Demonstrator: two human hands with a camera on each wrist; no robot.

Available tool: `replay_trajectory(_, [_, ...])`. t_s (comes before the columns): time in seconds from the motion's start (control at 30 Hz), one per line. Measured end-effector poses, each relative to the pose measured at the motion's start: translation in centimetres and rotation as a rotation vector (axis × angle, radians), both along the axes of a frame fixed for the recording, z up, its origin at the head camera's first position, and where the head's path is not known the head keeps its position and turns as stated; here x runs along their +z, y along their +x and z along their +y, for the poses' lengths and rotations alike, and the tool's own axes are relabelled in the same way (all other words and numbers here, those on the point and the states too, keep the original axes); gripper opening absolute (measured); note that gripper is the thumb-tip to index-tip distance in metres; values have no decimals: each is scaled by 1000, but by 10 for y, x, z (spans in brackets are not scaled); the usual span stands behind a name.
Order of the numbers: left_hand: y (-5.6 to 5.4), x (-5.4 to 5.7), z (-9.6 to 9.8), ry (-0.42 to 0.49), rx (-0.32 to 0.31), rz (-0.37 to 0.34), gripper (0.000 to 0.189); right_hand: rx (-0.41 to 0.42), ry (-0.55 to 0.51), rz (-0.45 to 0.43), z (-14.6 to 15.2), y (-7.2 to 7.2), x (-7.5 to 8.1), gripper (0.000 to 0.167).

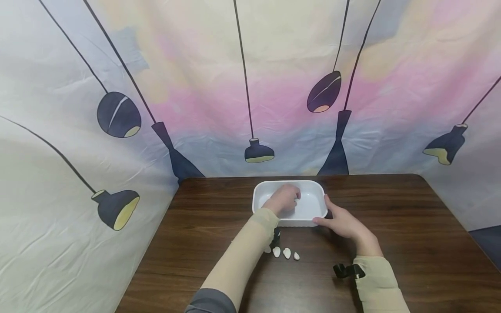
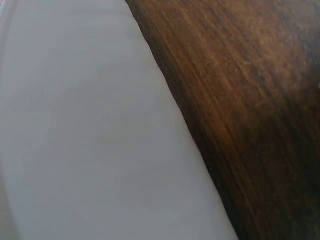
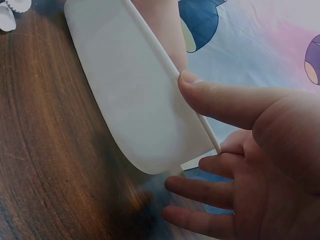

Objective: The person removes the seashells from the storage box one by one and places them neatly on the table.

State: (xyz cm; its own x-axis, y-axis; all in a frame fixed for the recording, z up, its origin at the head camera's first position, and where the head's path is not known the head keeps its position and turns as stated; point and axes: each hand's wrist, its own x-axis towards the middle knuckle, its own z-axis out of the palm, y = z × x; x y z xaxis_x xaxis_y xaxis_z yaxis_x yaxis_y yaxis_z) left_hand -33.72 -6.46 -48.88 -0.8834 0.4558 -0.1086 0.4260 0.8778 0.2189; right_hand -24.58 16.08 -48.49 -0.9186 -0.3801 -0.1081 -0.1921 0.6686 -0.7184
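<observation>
A white tray [image 1: 289,222] with a raised rim stands near the far edge of the table. Inside it is my left hand [image 1: 282,199], fingers curled downward, pinching what looks like a small white piece, mostly hidden. My right hand [image 1: 342,221] holds the tray's near right corner. In the right wrist view its thumb [image 3: 215,102] presses on the rim, with the index finger behind and the other fingers spread below. Several small white shell-like pieces [image 1: 287,253] lie in a row in front of the tray, partly covered by my left forearm. The left wrist view shows only the tray's wall [image 2: 100,120] and wood.
The dark brown wooden table [image 1: 391,226] extends on both sides of the tray. Behind it hangs a pastel cloth [image 1: 219,87] printed with dark lamps. A black wrist mount [image 1: 348,271] sticks out from my right sleeve, low over the table.
</observation>
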Motion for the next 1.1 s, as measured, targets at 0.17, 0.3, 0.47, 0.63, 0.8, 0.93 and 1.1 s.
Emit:
replay_trajectory(0.17, [-1,-1,0,18,8,-10,14,2,-3,4,1,-1,-1,105])
replay_trajectory(0.3, [-1,-1,1,25,16,-16,12,0,-2,0,1,0,-1,104])
replay_trajectory(0.47, [-3,-2,1,7,18,-18,8,-2,-5,-4,1,0,0,106])
replay_trajectory(0.63, [-3,0,-1,-7,34,-1,10,3,-10,-1,0,0,0,106])
replay_trajectory(0.8, [-3,0,-5,39,34,36,16,10,-9,6,-1,0,1,105])
replay_trajectory(0.93, [-4,2,-8,107,24,55,22,1,-7,-7,-2,0,2,105])
replay_trajectory(1.1, [-2,12,-14,222,31,48,27,-5,12,-23,0,0,3,108])
